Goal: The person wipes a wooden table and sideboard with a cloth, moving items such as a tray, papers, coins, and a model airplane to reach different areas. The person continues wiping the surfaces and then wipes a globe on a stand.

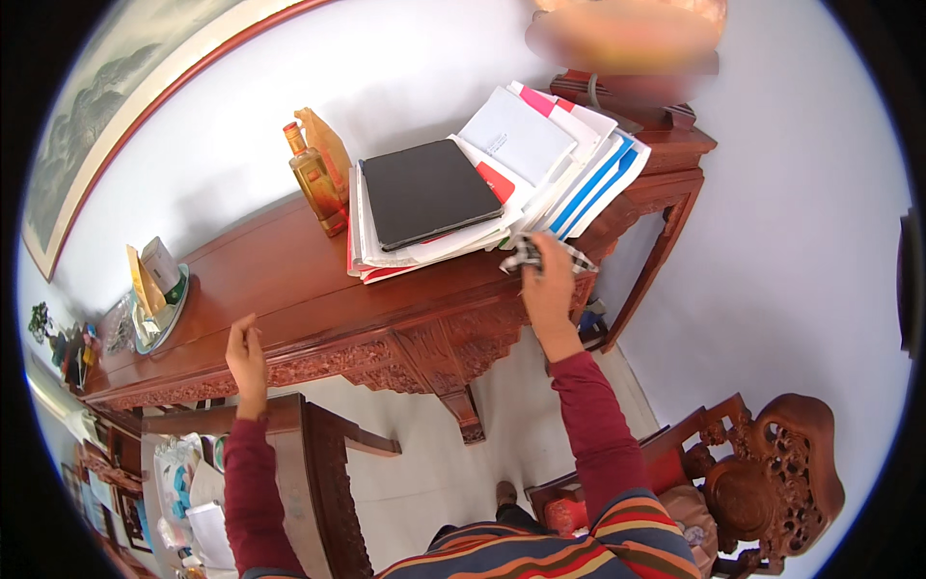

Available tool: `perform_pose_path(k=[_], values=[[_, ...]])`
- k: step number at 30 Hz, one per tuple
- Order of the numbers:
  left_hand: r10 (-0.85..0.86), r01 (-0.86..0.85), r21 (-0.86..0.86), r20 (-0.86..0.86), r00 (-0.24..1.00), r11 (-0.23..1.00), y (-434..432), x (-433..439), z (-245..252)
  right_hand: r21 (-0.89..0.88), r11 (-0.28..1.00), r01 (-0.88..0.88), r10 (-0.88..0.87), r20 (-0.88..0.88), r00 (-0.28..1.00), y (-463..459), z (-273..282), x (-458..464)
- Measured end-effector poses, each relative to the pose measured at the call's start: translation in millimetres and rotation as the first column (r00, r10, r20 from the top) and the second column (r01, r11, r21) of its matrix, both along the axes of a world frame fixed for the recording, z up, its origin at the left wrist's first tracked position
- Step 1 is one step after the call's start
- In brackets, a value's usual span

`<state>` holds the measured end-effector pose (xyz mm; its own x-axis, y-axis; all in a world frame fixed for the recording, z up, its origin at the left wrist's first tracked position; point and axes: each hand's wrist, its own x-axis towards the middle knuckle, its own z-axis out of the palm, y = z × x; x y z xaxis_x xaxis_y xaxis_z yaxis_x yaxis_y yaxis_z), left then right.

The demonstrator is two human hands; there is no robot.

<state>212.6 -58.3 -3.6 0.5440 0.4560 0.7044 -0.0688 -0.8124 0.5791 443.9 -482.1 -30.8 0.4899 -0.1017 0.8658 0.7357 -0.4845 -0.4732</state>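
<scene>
My right hand [550, 297] holds a black-and-white checked cloth [577, 259] at the front edge of a carved red-brown wooden altar table [286, 268]. The cloth lies against the tabletop, just in front of the stacked papers and booklets [597, 184]. Part of it is hidden under my fingers. Further left, my left hand [247, 362] is held by the table's front edge with loosely bent fingers and nothing visible in it. A flat black case or tablet [430, 192] rests on the nearer paper stack. A white booklet [517, 134] bearing writing tops the papers behind.
An amber glass bottle [316, 181] stands left of the papers, beside a tan bag [329, 148]. A dish [177, 311] with packets sits further left. Below are a lower table [289, 463] with clutter and a carved wooden chair [745, 492]. A framed painting [101, 123] hangs on the wall.
</scene>
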Motion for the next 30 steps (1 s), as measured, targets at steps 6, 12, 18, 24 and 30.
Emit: perform_pose_path(k=[6,12,18,24,30], values=[[0.282,-0.217,0.212,-0.354,0.892,0.953,56.8,65.5,-9.2,-0.265,0.960,0.090,-0.103,-0.037,0.994,51.0,-26.1,-9.1],[0.481,-0.350,0.380,-0.343,0.807,0.856,39.1,70.8,-15.8,-0.339,0.896,-0.288,0.302,-0.011,0.953,171.9,-34.5,-80.8],[0.420,-0.290,0.378,-0.326,0.847,0.879,43.2,69.4,-10.7,-0.529,0.743,-0.411,0.478,-0.010,0.878,221.0,-26.8,-105.7],[0.375,-0.259,0.358,-0.307,0.875,0.897,42.7,68.1,-14.8,-0.340,0.938,-0.071,0.122,0.133,0.984,58.5,-49.1,-24.1],[0.388,-0.250,0.398,-0.316,0.866,0.883,37.4,69.0,-11.8,0.045,0.942,0.333,-0.332,0.280,0.901,-70.3,1.6,30.7]])
